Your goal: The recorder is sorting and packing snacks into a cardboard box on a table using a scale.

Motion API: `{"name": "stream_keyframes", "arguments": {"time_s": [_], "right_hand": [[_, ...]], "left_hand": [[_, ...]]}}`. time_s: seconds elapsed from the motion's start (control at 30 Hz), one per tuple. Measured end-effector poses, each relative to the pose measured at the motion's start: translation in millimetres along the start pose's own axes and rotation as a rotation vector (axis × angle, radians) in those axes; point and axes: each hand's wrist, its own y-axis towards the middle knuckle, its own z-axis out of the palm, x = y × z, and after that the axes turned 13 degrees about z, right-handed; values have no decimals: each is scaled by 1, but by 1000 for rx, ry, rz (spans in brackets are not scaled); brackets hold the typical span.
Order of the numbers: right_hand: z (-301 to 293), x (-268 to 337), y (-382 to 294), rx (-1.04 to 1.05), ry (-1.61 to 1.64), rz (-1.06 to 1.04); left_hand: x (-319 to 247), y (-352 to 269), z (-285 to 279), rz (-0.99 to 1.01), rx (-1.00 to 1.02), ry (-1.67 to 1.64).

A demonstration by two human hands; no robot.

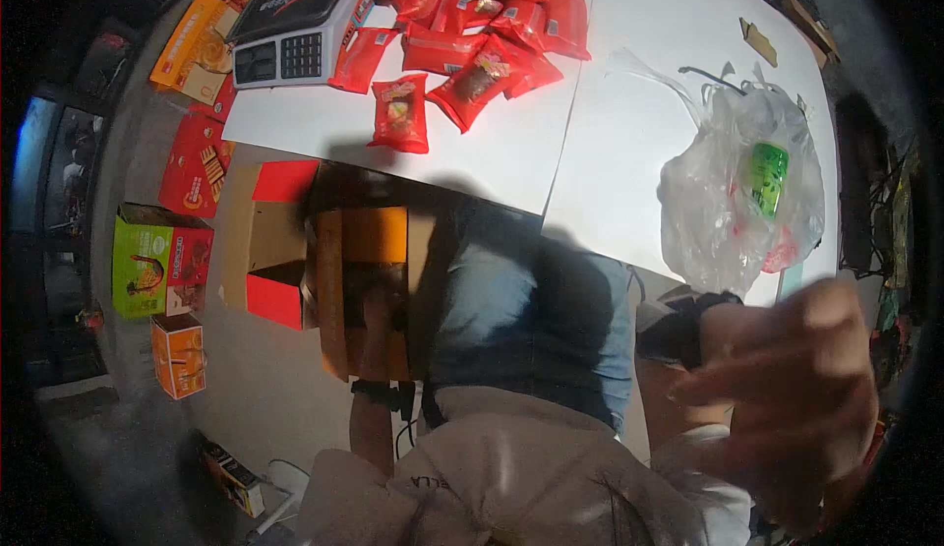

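My left hand (377, 308) reaches down into an open cardboard box (333, 295) with an orange inner flap, left of my legs. Its fingers are in dark shadow, so what they touch is hidden. My right hand (793, 384) is raised close to the camera at the right and blurred by motion. Its fingers look bent, and nothing shows clearly in them. Just beyond it, on the white table (627, 140), lies a clear plastic bag (708, 199) with a green packet (768, 177) in it. Several red snack packets (479, 77) are heaped farther back on the table.
A digital scale (295, 29) stands at the table's back left. Another open box with red flaps (274, 302) adjoins the one at my left hand. Along the left are a red carton (192, 166), a green and red box (151, 265) and an orange box (178, 358).
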Motion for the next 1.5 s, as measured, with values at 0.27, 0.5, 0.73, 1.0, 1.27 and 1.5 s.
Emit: {"name": "stream_keyframes", "arguments": {"time_s": [0.27, 0.5, 0.73, 1.0, 1.27, 1.5], "right_hand": [[49, -32, 9, 329, 847, -842], [96, -72, 47, 698, 994, -653], [107, -101, 51, 971, 1154, -508], [139, -96, 82, 1159, 1246, -473], [183, -77, 88, 1218, 1174, -454], [209, -63, 94, 1237, 1136, -369]], "left_hand": [[-7, -20, 6, -135, -138, -267], [22, -78, -1, -255, -165, -460], [35, -77, -21, -391, -174, -601], [24, -74, -59, -705, -257, -703], [18, -162, -92, -935, -266, -784], [19, -129, -101, -1154, 740, -267]]}}
